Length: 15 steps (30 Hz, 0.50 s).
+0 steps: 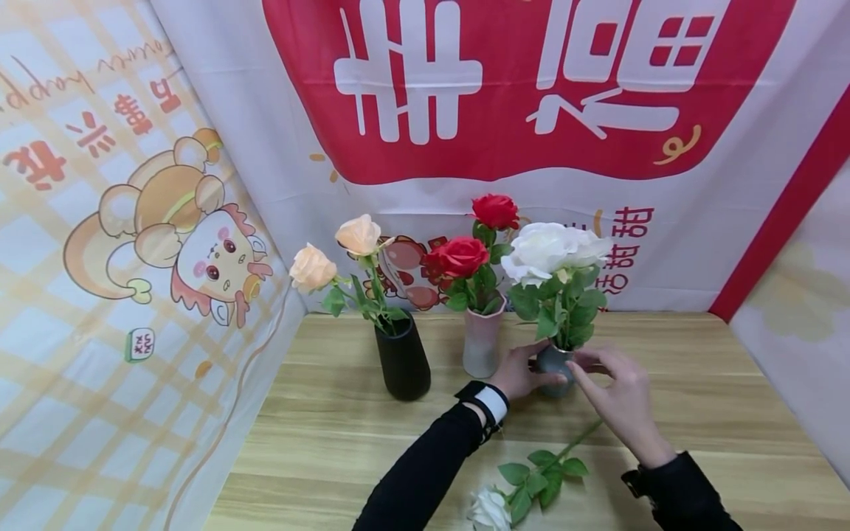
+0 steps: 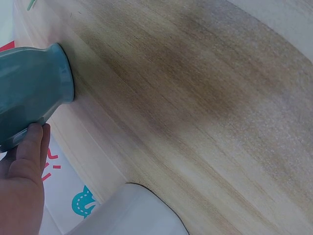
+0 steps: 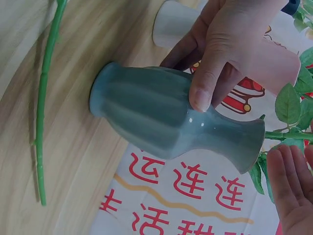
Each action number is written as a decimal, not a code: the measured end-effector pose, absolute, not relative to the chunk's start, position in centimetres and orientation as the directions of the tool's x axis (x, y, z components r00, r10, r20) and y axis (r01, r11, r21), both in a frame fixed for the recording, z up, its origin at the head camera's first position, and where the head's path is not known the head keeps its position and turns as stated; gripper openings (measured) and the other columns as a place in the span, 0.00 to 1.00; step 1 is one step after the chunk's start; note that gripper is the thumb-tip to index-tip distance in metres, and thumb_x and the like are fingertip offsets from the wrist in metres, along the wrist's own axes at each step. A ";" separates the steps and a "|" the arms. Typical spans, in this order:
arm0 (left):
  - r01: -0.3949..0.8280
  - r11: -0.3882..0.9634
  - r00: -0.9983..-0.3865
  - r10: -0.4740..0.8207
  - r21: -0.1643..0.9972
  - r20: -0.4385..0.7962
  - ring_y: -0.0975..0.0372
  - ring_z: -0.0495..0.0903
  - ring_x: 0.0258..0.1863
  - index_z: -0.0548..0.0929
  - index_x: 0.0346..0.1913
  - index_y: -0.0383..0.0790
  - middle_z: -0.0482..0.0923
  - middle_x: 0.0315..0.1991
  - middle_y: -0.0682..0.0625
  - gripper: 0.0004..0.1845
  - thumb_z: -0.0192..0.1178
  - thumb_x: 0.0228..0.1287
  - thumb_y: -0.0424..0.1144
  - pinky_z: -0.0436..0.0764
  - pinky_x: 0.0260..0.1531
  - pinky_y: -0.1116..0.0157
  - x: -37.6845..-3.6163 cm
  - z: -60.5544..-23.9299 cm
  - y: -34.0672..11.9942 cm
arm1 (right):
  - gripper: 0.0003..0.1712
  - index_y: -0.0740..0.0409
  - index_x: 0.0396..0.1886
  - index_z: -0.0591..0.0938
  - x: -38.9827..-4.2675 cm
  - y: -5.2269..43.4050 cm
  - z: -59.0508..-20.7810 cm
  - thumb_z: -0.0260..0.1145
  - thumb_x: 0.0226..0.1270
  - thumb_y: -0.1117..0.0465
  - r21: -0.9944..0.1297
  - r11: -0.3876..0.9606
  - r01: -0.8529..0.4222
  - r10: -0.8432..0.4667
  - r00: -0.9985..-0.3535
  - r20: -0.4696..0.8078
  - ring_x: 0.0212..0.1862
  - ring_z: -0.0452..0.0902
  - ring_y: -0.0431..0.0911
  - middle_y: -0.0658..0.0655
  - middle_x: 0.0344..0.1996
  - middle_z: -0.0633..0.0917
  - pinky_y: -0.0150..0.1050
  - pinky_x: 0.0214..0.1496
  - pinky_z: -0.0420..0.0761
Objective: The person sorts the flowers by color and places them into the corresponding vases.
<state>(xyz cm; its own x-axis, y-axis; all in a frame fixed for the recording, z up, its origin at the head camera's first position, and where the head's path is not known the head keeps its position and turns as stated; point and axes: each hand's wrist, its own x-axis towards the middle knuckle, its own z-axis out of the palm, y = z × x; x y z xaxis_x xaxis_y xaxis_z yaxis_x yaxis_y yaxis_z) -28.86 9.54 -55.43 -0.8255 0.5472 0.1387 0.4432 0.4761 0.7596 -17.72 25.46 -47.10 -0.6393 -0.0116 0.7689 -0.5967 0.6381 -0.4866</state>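
Observation:
My left hand (image 1: 526, 373) grips a small teal vase (image 1: 555, 363) from its left side, thumb across the body. The vase stands on the wooden table (image 1: 697, 383) and holds white roses (image 1: 551, 251) with green leaves. In the right wrist view the left hand's thumb (image 3: 205, 83) lies on the teal vase (image 3: 161, 117). My right hand (image 1: 614, 387) is at the vase's right side with straight fingers (image 3: 291, 191) beside the rim and stems, holding nothing. A loose white rose (image 1: 491, 509) lies on the table near me, and its stem (image 3: 44, 107) runs toward the vase.
A black vase (image 1: 402, 361) with peach roses stands at the left. A pale pink vase (image 1: 481, 343) with red roses is just left of the teal one, close to my left wrist. Printed banners wall in the back and both sides.

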 end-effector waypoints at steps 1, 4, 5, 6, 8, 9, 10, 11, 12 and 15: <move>0.448 0.475 -0.822 0.551 0.757 0.141 0.67 0.80 0.49 0.72 0.70 0.45 0.77 0.60 0.48 0.41 0.71 0.55 0.58 0.74 0.43 0.78 -28.8 -55.4 9.5 | 0.15 0.65 0.38 0.86 -17.6 25.5 -47.1 0.77 0.48 0.75 -0.475 0.647 -0.597 -0.034 -0.644 0.764 0.32 0.82 0.47 0.55 0.34 0.86 0.28 0.39 0.79; 0.469 0.481 -0.812 0.565 0.740 0.147 0.67 0.79 0.51 0.72 0.70 0.46 0.76 0.61 0.50 0.39 0.70 0.57 0.56 0.73 0.44 0.78 -28.8 -55.2 9.4 | 0.14 0.62 0.37 0.87 -17.2 25.6 -47.4 0.77 0.48 0.73 -0.458 0.641 -0.616 -0.117 -0.668 0.735 0.31 0.82 0.45 0.53 0.33 0.86 0.31 0.35 0.80; 0.475 0.484 -0.808 0.571 0.735 0.147 0.67 0.79 0.52 0.72 0.70 0.46 0.76 0.61 0.50 0.39 0.70 0.58 0.55 0.73 0.45 0.78 -28.8 -55.1 9.3 | 0.13 0.61 0.36 0.87 -17.1 25.7 -47.6 0.77 0.49 0.72 -0.456 0.637 -0.622 -0.149 -0.679 0.718 0.31 0.82 0.43 0.52 0.33 0.86 0.32 0.34 0.80; 0.480 0.486 -0.804 0.577 0.731 0.144 0.67 0.78 0.53 0.71 0.71 0.46 0.75 0.62 0.51 0.38 0.70 0.59 0.54 0.73 0.45 0.78 -28.8 -55.1 9.3 | 0.13 0.60 0.35 0.87 -17.0 25.7 -47.7 0.77 0.49 0.72 -0.452 0.630 -0.631 -0.182 -0.686 0.704 0.31 0.82 0.42 0.51 0.33 0.86 0.33 0.33 0.80; 0.477 0.488 -0.803 0.581 0.732 0.136 0.67 0.77 0.54 0.71 0.71 0.47 0.74 0.63 0.52 0.37 0.69 0.61 0.53 0.73 0.46 0.78 -28.8 -55.0 9.3 | 0.12 0.58 0.35 0.86 -16.8 25.6 -47.8 0.77 0.49 0.71 -0.452 0.610 -0.651 -0.243 -0.697 0.675 0.31 0.81 0.39 0.50 0.33 0.85 0.33 0.32 0.81; 0.471 0.488 -0.804 0.580 0.735 0.130 0.66 0.77 0.54 0.71 0.71 0.47 0.74 0.64 0.52 0.36 0.69 0.61 0.52 0.73 0.47 0.77 -28.8 -54.9 9.3 | 0.12 0.57 0.35 0.86 -16.7 25.5 -47.9 0.77 0.50 0.71 -0.454 0.599 -0.659 -0.267 -0.699 0.663 0.31 0.81 0.38 0.50 0.33 0.85 0.34 0.31 0.81; 0.466 0.488 -0.805 0.580 0.738 0.125 0.66 0.77 0.55 0.71 0.71 0.47 0.73 0.64 0.52 0.36 0.69 0.61 0.52 0.74 0.47 0.77 -28.8 -54.9 9.2 | 0.13 0.55 0.35 0.86 -16.6 25.5 -47.9 0.78 0.50 0.70 -0.455 0.594 -0.663 -0.285 -0.703 0.651 0.31 0.80 0.37 0.49 0.33 0.85 0.34 0.31 0.81; 0.462 0.491 -0.807 0.578 0.739 0.121 0.66 0.77 0.55 0.71 0.71 0.47 0.74 0.64 0.53 0.36 0.69 0.61 0.52 0.74 0.47 0.77 -28.8 -54.8 9.2 | 0.13 0.54 0.35 0.86 -16.6 25.5 -48.0 0.78 0.50 0.70 -0.453 0.592 -0.666 -0.299 -0.704 0.644 0.32 0.80 0.37 0.49 0.33 0.85 0.34 0.31 0.81; 0.458 0.494 -0.810 0.575 0.739 0.117 0.66 0.77 0.54 0.71 0.71 0.48 0.74 0.63 0.53 0.36 0.69 0.61 0.53 0.74 0.47 0.76 -28.8 -54.8 9.2 | 0.14 0.53 0.35 0.86 -16.5 25.5 -48.0 0.78 0.49 0.70 -0.455 0.588 -0.669 -0.306 -0.705 0.640 0.32 0.80 0.37 0.49 0.34 0.85 0.34 0.31 0.81; 0.457 0.495 -0.813 0.570 0.738 0.121 0.66 0.78 0.53 0.72 0.70 0.49 0.75 0.62 0.53 0.37 0.69 0.60 0.53 0.74 0.46 0.77 -28.8 -54.9 9.3 | 0.16 0.52 0.35 0.86 -16.4 25.5 -48.3 0.78 0.48 0.71 -0.456 0.587 -0.669 -0.316 -0.708 0.632 0.32 0.80 0.40 0.49 0.34 0.85 0.35 0.31 0.81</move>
<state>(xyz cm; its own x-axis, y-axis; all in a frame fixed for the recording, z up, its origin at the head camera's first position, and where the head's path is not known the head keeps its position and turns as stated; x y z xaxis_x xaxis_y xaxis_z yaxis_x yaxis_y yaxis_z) -28.80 9.30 -54.87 -0.8128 0.5699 0.1211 0.4574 0.4955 0.7384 -16.40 25.46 -48.27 -0.7077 -0.3156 0.6321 -0.6691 0.5867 -0.4562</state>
